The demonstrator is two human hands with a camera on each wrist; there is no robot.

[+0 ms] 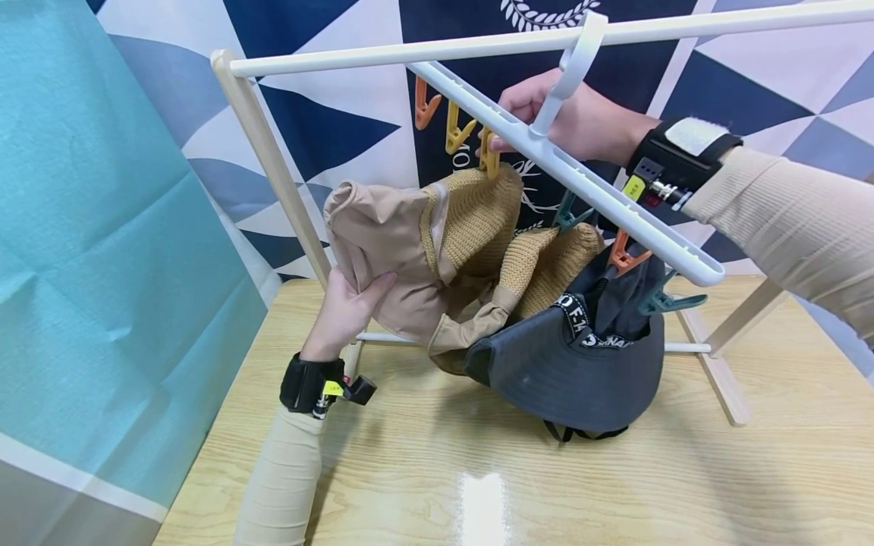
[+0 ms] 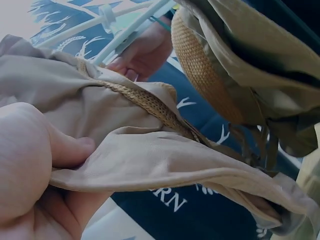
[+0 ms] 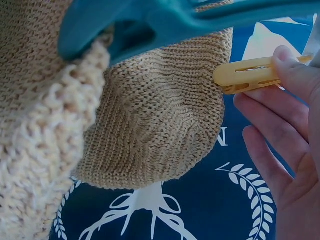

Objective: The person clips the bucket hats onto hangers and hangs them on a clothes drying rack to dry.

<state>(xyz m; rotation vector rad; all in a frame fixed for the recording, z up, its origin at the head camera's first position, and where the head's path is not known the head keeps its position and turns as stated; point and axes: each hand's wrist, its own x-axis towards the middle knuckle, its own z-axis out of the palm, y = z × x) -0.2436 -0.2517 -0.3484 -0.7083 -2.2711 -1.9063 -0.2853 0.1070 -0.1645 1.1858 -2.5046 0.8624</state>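
Note:
My left hand [image 1: 344,311] pinches the fabric brim of a beige sun hat [image 1: 392,243], thumb on one side and fingers beneath, as the left wrist view shows. My right hand [image 1: 592,120] reaches behind the white clip hanger [image 1: 628,212] and pinches a yellow clip [image 3: 250,76] between thumb and fingers. That clip's tip meets the edge of the beige hat's knitted crown [image 1: 481,208]. Beside it a second tan knitted hat [image 1: 563,262] hangs from a teal clip [image 1: 568,212]. A dark grey hat [image 1: 587,371] hangs from an orange clip [image 1: 623,256] and another teal clip [image 1: 672,302].
The hanger hooks over the white rod [image 1: 410,51] of a wooden-legged rack [image 1: 273,159]. An orange clip [image 1: 425,105] and another yellow clip [image 1: 457,130] dangle at the hanger's far end. Below is a wooden table [image 1: 410,455]; a patterned cloth [image 1: 328,106] hangs behind.

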